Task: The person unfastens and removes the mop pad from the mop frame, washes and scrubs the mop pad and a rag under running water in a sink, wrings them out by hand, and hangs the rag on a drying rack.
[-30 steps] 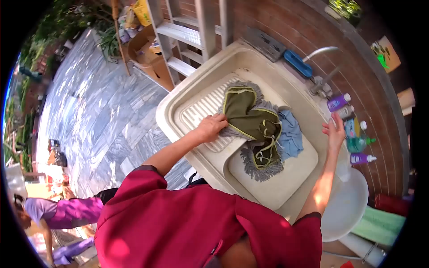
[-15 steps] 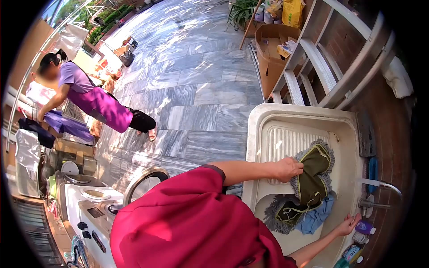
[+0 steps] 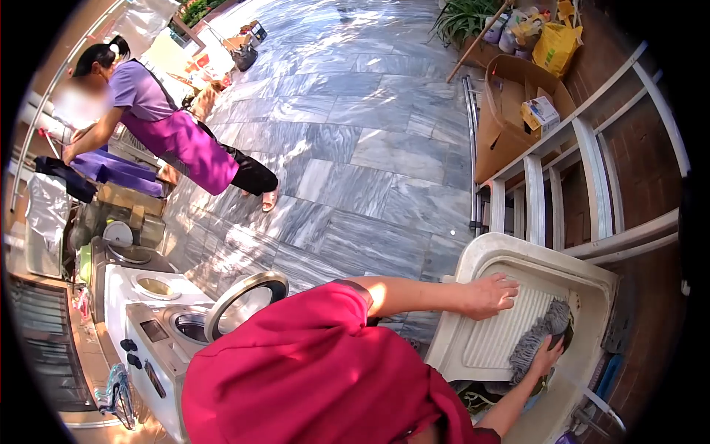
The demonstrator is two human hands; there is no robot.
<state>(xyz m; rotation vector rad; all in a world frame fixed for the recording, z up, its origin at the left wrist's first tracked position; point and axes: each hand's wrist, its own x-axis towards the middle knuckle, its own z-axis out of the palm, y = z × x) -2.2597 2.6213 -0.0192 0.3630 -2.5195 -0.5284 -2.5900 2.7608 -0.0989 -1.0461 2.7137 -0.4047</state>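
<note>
My left hand [image 3: 489, 296], fingers spread and holding nothing, hovers over the upper left of the ribbed washboard [image 3: 506, 325] in the sink. My right hand [image 3: 546, 357] grips a grey-fringed mop pad [image 3: 538, 337] with a dark green backing, which lies bunched on the right part of the washboard. Below the board, a second dark fringed pad [image 3: 477, 396] with yellow edging lies in the basin, partly hidden by my right forearm. The cream sink [image 3: 536, 248] surrounds them. A metal tap [image 3: 605, 407] stands at the lower right.
An aluminium ladder [image 3: 588, 177] leans beyond the sink, beside an open cardboard box [image 3: 510, 111]. Left of me stands a washing machine [image 3: 159, 348] with its round door [image 3: 248, 300] open. Another person in a purple apron [image 3: 181, 152] handles laundry at the far left.
My left hand has let go of the mop pad and opened. My right hand has moved from beside the tap onto the pad, now bunched up. The view has shifted.
</note>
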